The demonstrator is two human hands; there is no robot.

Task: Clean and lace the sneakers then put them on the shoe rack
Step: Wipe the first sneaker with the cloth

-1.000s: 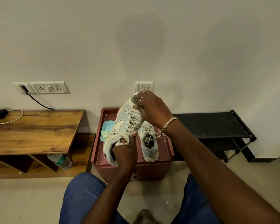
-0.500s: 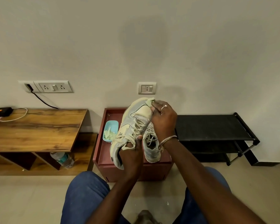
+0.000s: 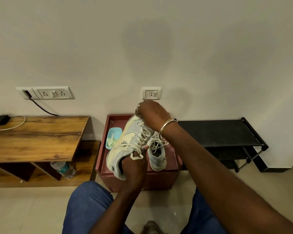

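Two sneakers in play. The held sneaker point(image 3: 129, 144) is up in the air over the maroon box point(image 3: 142, 180), just in front of the person's knees. Its long axis runs diagonally, with the heel low and toward the person at lower left and the toe high and away, aimed at the wall switch point(image 3: 151, 93). Its laced top faces up and right.

The left hand point(image 3: 134, 168) grips the heel end, fingers wrapped round the collar and the thumb up against the loose laces. The right hand point(image 3: 150, 114) has its fingers curled down over the toe cap, clamping it. Anything tucked under those fingers is hidden.

The second sneaker point(image 3: 156, 157) lies flat on the box top just right of the held one, heel toward the person and opening up. Its toe end is covered by the right wrist and bangle point(image 3: 166, 127).

The shoe rack point(image 3: 218, 134) is black and stands right of the box against the wall, with its lower shelves partly cut by the forearm.

A blue tub point(image 3: 114, 136) at the box's left rear is half hidden behind the held sneaker, and the pale scraps inside it are too small to identify. A wooden table point(image 3: 36, 137) stands on the left, with a bottle point(image 3: 64, 168) lying under it.
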